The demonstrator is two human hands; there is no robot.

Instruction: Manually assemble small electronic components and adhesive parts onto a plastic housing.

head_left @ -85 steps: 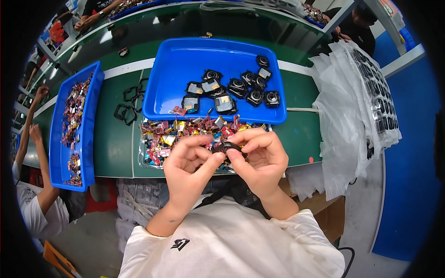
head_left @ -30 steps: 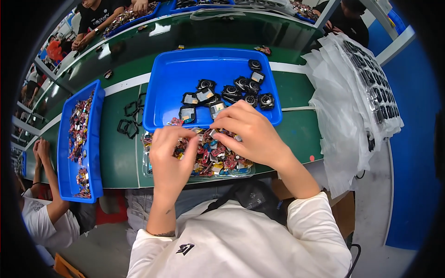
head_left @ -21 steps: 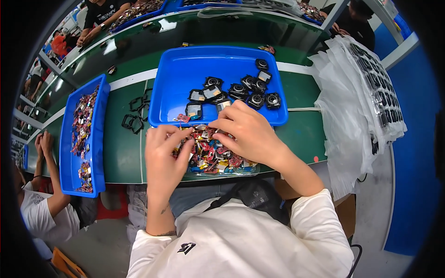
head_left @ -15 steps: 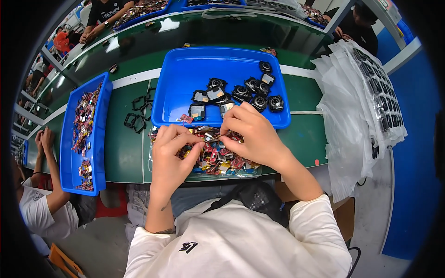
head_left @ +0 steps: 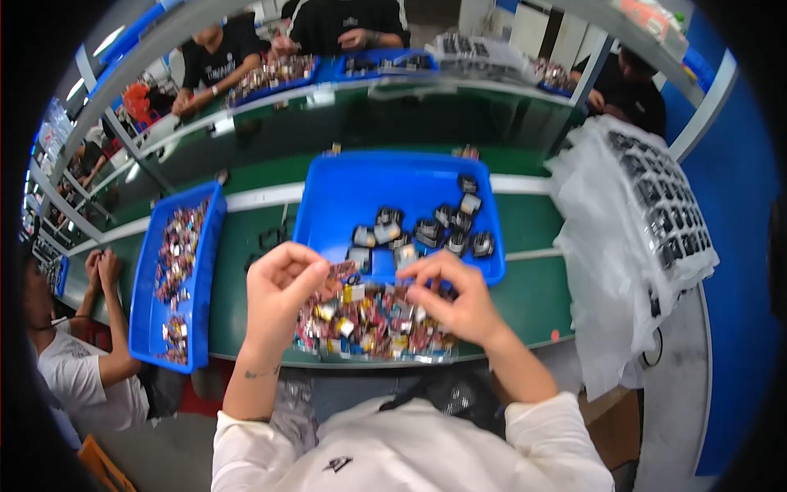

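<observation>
My left hand [head_left: 283,287] is raised over the left end of a heap of small circuit boards with silver and yellow parts [head_left: 369,324]. Thumb and forefinger are pinched together, and a reddish bit shows at their tips, too blurred to name. Above the heap's right side is my right hand [head_left: 455,299], its thumb and forefinger curled but apart, with nothing visible between them. Behind both hands stands a blue tray [head_left: 340,184], holding several black watch-like cases [head_left: 430,230], some with pale square faces. A small reddish board [head_left: 344,269] is at the tray's near left corner.
Left of the heap stands a long blue bin [head_left: 203,316] of similar boards. Black frames [head_left: 270,238] lie on the green table [head_left: 533,299]. At right, white plastic sheeting [head_left: 586,238] hangs beside stacked trays of black parts [head_left: 660,193]. Other people sit left and across.
My hands have drawn apart; half a second ago their fingertips met on a thin piece over the heap. The view has tilted up, showing more of the people across.
</observation>
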